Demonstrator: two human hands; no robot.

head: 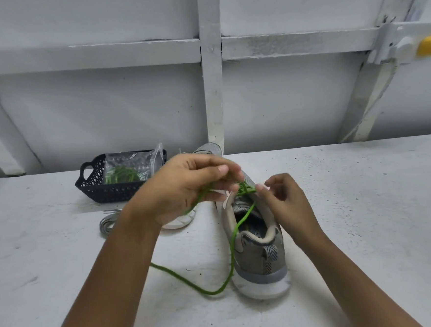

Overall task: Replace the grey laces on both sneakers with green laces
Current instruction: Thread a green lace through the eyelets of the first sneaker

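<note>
A grey sneaker stands on the white table with its heel toward me. A green lace is threaded through its eyelets; one end runs out over the collar and loops across the table to the left. My left hand pinches a strand of the green lace above the tongue. My right hand has its fingers curled at the eyelets on the right side, fingertips on the lace crossings. The second sneaker lies behind my left hand, mostly hidden. Removed grey laces lie to the left.
A black mesh basket at the back left holds a clear plastic bag with more green lace inside. A white framed wall rises right behind the table. A yellow object sits at the far right on the wall frame.
</note>
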